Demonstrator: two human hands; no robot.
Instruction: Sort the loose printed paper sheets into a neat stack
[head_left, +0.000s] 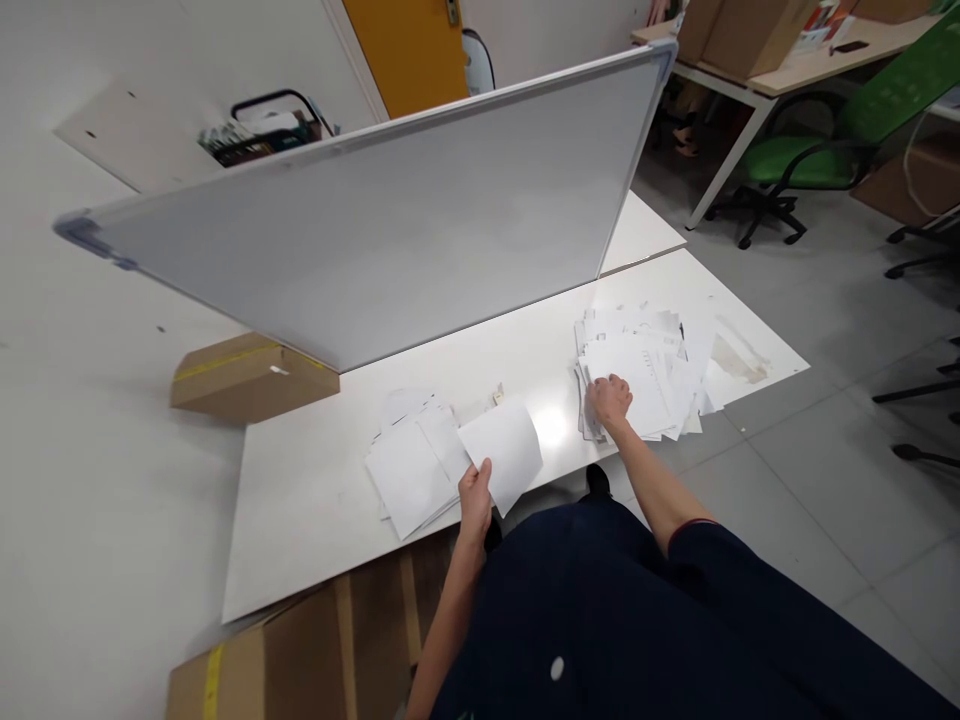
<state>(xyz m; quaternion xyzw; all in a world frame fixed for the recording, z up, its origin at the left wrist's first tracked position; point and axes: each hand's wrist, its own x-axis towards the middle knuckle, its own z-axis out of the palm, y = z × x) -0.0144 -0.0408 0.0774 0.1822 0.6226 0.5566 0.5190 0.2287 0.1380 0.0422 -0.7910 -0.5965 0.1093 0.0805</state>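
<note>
My left hand (475, 497) is closed on a white sheet of paper (506, 450), thumb on top, and the sheet bends slightly above the table's front edge. Beside it on the left lies a loose pile of white papers (412, 475) with uneven edges. Over a larger, messy paper pile (637, 370) on the right, my right hand (610, 400) has its fingers curled at the left edge of the top sheet. Their tips are partly hidden, but they look closed on that paper. Faint print shows on some sheets of this pile.
A whiteboard (420, 220) stands upright along the back of the white table (300, 500). One cardboard box (240, 380) is at the table's left end, another cardboard box (300, 650) below the front edge. A green office chair (802, 160) stands behind right.
</note>
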